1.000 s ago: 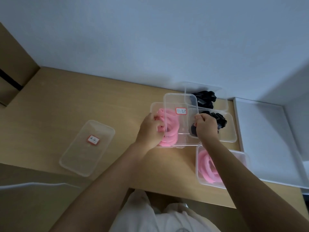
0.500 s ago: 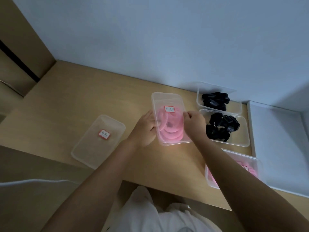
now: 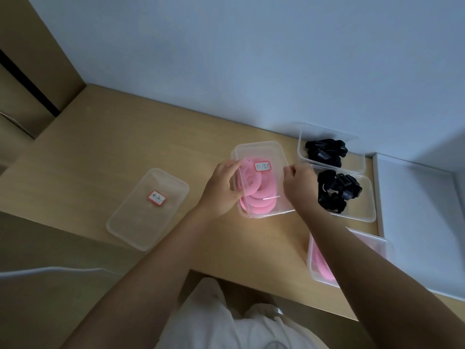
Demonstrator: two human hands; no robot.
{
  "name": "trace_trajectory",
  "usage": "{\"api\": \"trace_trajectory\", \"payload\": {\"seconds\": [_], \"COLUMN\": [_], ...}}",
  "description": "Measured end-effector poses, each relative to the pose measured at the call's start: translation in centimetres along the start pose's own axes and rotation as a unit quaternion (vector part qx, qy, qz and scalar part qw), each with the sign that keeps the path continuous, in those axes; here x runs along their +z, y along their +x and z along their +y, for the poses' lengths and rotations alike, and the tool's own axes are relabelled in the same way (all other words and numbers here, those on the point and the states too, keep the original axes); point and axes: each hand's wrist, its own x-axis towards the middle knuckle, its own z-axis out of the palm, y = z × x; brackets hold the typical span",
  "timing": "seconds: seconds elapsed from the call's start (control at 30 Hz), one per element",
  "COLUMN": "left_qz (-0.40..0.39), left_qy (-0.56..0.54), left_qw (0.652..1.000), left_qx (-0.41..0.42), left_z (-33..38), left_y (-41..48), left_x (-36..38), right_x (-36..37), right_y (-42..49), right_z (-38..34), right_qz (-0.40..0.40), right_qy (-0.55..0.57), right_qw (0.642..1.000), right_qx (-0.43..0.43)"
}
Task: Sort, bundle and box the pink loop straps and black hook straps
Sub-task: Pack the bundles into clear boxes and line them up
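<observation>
- Pink loop straps lie coiled inside the clear box, mid-surface.
- Your left hand and right hand grip its opposite sides.
- Risk: uneven pressure may leave the lid unseated, or trap a strap.

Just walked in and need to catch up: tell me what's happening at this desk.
A person grips a clear lidded box of pink loop straps, left hand on its left side, right hand pinching its right edge. Two open boxes of black hook straps sit to its right, another box of pink straps nearer, and a spare labelled lid to the left.
</observation>
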Motion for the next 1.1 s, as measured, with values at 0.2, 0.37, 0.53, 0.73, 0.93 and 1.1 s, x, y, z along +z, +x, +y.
{"api": "trace_trajectory", "payload": {"seconds": [0.2, 0.37, 0.53, 0.73, 0.93, 1.1], "left_qz": [-0.068, -0.038, 0.013, 0.021, -0.009, 0.049], "left_qy": [0.040, -0.185, -0.227, -0.034, 0.090, 0.130], "left_qw": [0.996, 0.973, 0.958, 0.992, 0.993, 0.990], "left_qx": [-0.034, -0.136, -0.174, -0.123, -0.077, 0.003], "left_z": [0.4, 1.4, 1.5, 1.6, 1.5, 1.7], "left_y": [0.9, 1.3, 2.1, 1.0, 0.8, 0.4], "left_x": [-1.5, -2.5, -2.0, -0.9, 0.9, 1.0], "right_x": [-0.7, -0.3, 0.1, 0.4, -0.4, -0.1], "right_y": [0.9, 0.9, 0.3, -0.4, -1.5, -1.1], "right_z": [-0.2, -0.7, -1.4, -1.8, 0.4, 0.1], "right_qz": [-0.024, -0.030, -0.044, -0.034, -0.015, -0.021], "right_qy": [0.016, 0.001, 0.014, -0.099, -0.100, -0.047], "right_qw": [0.999, 0.999, 0.999, 0.994, 0.994, 0.998], "right_qx": [-0.017, -0.014, -0.004, -0.043, -0.032, -0.035]}}
